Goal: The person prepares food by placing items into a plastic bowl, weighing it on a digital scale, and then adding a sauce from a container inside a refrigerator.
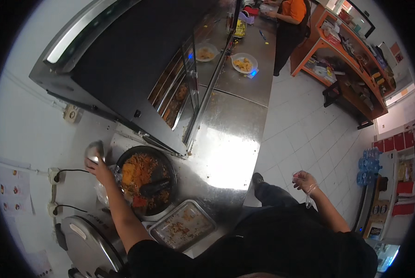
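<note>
My left hand (97, 166) is shut on a shiny, rounded metal item (95, 153), blurred, beside the wall. Just right of it sits a large black stone mortar (174, 173) with orange-red crushed food (139, 170) and a dark pestle (155, 187) lying inside. Crumpled clear plastic (102, 191) lies between my left forearm and the mortar. A metal tray (207, 217) with brown crumbs stands nearer my body. Over the floor at the right, my right hand (304, 181) has curled fingers, with clear plastic around its wrist; whether it holds something is unclear.
A heated display cabinet (117, 69) stands over the steel counter (235, 104). Farther along lies a white plate of fried food (245, 63). A large metal cooker (92, 239) stands at lower left. A person in orange (292, 21) works at the counter's far end.
</note>
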A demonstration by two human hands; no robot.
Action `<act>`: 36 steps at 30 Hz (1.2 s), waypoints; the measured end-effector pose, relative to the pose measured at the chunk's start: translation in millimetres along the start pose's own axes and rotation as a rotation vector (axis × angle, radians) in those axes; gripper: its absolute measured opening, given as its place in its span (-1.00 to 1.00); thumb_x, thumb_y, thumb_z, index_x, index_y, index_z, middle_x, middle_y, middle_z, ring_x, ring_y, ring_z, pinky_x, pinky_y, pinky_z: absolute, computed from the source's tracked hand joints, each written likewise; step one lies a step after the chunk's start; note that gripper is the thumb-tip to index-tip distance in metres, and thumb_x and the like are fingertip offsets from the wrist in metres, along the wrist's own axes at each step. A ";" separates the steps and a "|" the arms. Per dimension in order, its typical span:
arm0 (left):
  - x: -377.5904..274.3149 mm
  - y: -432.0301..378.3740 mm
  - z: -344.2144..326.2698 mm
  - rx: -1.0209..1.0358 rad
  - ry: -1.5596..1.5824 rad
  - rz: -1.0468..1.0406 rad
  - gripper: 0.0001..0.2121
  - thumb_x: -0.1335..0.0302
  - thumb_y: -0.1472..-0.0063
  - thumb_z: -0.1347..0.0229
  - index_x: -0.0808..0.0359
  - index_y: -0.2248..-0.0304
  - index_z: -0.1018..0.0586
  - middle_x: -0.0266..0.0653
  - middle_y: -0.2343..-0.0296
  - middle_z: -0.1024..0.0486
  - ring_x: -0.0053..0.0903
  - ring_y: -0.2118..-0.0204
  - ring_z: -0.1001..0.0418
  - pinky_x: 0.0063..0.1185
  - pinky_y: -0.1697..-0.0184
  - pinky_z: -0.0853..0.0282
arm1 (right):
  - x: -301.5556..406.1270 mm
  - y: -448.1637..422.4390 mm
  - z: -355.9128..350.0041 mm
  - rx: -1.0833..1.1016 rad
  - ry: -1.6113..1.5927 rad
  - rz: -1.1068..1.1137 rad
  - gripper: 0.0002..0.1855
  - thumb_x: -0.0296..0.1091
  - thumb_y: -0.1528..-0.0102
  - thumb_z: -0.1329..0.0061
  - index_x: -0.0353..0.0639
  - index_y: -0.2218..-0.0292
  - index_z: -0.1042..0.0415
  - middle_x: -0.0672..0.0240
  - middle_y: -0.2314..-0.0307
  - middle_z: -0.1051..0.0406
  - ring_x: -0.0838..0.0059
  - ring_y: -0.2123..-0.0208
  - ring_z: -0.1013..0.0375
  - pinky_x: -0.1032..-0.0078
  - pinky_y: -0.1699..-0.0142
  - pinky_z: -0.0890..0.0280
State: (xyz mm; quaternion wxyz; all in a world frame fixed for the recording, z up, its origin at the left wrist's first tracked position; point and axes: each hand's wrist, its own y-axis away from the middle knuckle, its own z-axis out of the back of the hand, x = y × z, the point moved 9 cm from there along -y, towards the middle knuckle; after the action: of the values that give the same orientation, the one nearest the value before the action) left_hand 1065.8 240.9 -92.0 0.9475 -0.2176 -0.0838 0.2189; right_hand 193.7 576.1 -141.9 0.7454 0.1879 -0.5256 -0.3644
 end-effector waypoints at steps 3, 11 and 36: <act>44.2 -0.5 -28.3 0.170 -0.008 -0.001 -0.17 0.79 -0.14 0.03 -0.37 -0.26 -0.24 -0.09 -0.31 -0.02 0.14 -0.27 -0.06 -0.22 -0.17 -0.33 | 23.2 -24.4 -4.6 0.068 0.050 0.022 -0.72 -0.24 -0.12 -0.11 -0.23 0.22 -0.42 0.30 0.41 -0.50 0.50 0.44 -0.52 0.51 0.34 -0.39; 48.9 80.6 105.2 -0.759 0.872 0.750 -0.22 0.78 -0.07 -0.09 0.24 -0.27 -0.09 0.13 -0.13 -0.19 -0.08 -0.18 -0.26 -0.20 -0.26 -0.25 | 129.8 -170.0 6.5 -0.041 0.326 0.270 -0.60 0.00 -0.17 -0.04 -0.22 0.40 -0.51 0.28 0.60 -0.50 0.50 0.55 -0.48 0.43 0.42 -0.37; -631.0 320.5 110.6 0.757 1.740 1.085 -0.47 0.13 -0.46 0.18 0.00 -0.28 0.09 0.08 -0.15 -0.21 0.04 -0.03 -0.46 -0.09 0.20 -0.65 | 419.9 -405.8 9.2 0.929 -0.173 0.392 -0.53 -0.42 -0.20 -0.02 0.01 -0.11 -0.25 0.33 0.25 -0.48 0.43 0.26 -0.51 0.36 0.24 -0.51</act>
State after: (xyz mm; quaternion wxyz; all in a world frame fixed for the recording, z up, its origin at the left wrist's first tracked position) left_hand 354.8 257.2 -177.4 0.4655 -0.0005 0.7944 0.3901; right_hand 121.3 -3.4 -136.1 0.5911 0.3665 -0.7174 0.0401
